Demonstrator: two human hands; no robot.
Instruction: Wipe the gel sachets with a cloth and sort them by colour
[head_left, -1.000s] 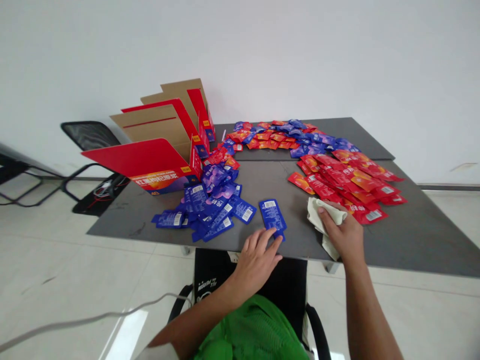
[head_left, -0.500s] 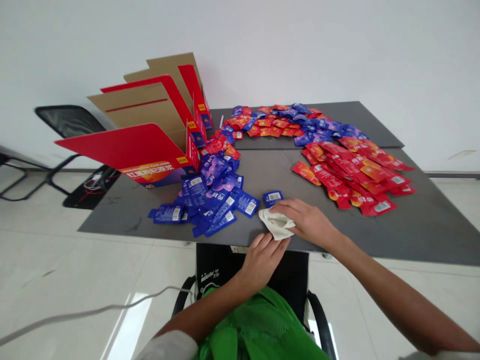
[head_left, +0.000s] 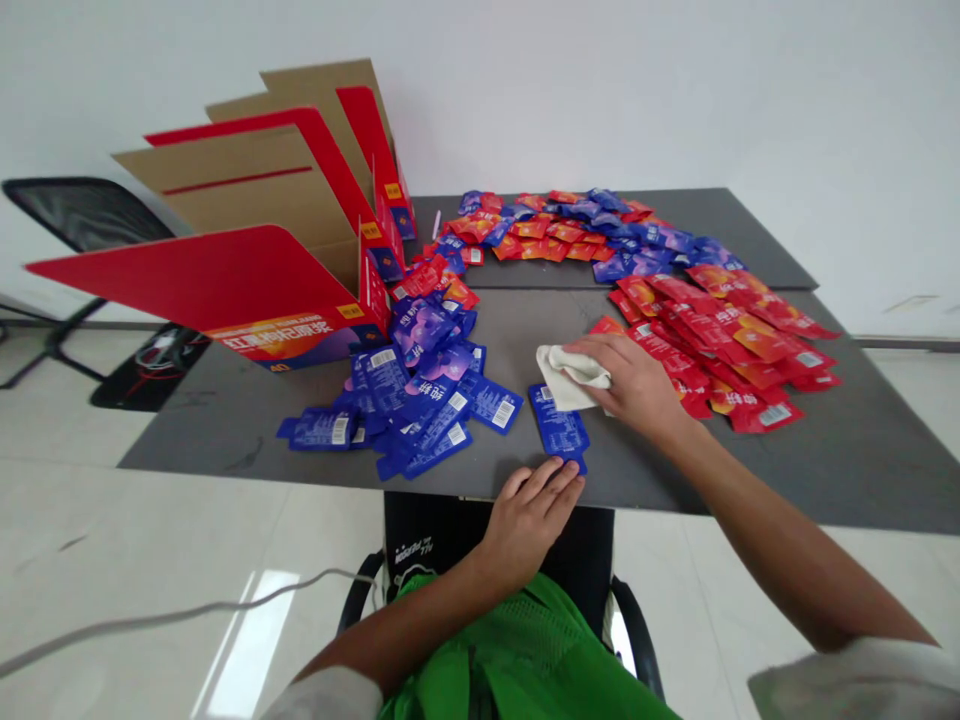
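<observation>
While the left hand (head_left: 531, 522), open with its fingers together, presses the lower end of a blue sachet (head_left: 557, 425) flat to steady it on the grey surface (head_left: 525, 325), the right hand (head_left: 637, 385) clamps a cream cloth (head_left: 571, 378) just above.

White wall (head_left: 600, 90), glossy pale floor tiles (head_left: 135, 520) (with a bright patch (head_left: 251, 640)), black mesh chair (head_left: 86, 212)
</observation>
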